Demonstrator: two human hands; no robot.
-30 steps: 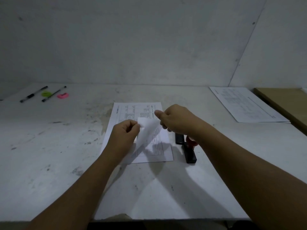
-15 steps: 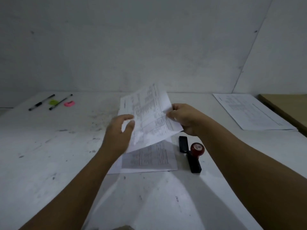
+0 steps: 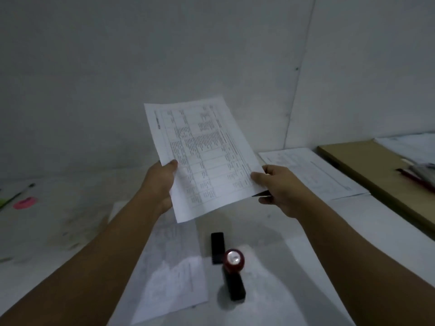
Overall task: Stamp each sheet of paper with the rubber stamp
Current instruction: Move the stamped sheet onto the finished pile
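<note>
Over the grey desk I pinch the light, floppy sheet by opposite lower edges, the fingers of my left hand and right hand curled round it.

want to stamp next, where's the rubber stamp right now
The rubber stamp stands on the table low in the head view, just right of the flat sheet and beside a small black block.

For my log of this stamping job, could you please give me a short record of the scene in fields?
held sheet: in the air above the table, print facing the camera
left hand: grips the sheet's left edge
right hand: pinches its right edge
stamp: upright on the table, untouched
sheet below: flat on the table, left of the stamp
right pile: sheets lying flat at the table's right
</note>
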